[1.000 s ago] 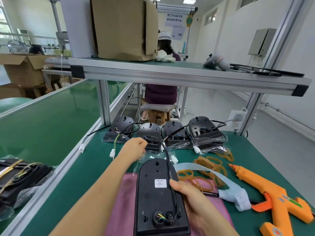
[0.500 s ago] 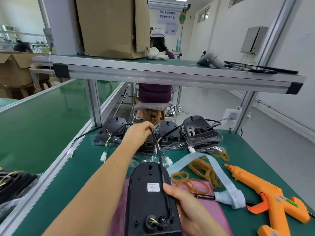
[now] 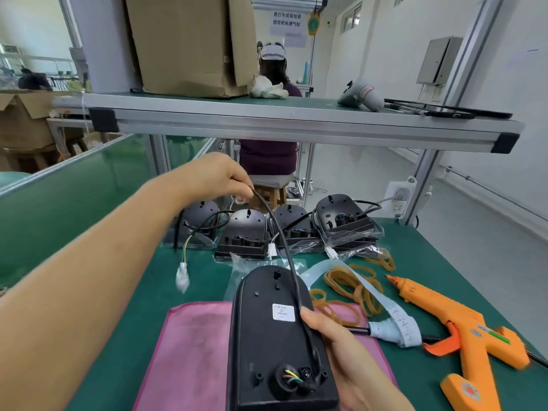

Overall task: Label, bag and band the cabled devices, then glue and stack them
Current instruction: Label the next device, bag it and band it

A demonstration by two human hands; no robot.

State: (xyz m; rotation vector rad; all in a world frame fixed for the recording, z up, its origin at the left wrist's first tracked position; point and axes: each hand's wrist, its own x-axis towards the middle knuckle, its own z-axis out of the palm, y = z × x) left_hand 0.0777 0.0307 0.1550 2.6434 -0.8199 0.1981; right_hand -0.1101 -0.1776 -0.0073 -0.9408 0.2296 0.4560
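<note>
Left grip [image 3: 219, 176] pinched cable [image 3: 289, 256], raised beyond far end of device [image 3: 267, 351]; right grip [image 3: 350, 357] clasped device, long axis toward tabletop [image 3: 430, 250] far edge.

Likely factory line, conveyor belt [image 3: 74, 197], workbench [image 3: 430, 247]

The black device [image 3: 275, 336] is cut off at its near end by the bottom edge. Print on its white label [image 3: 283, 312] is too small to be read. The right hand's [image 3: 350, 360] fingers are hidden under it. The cable's [image 3: 280, 232] end is concealed within the left hand [image 3: 219, 176]. A hanging white connector [image 3: 182, 277] is blurred. The glue gun's [image 3: 462, 330] handle is cropped.
</note>
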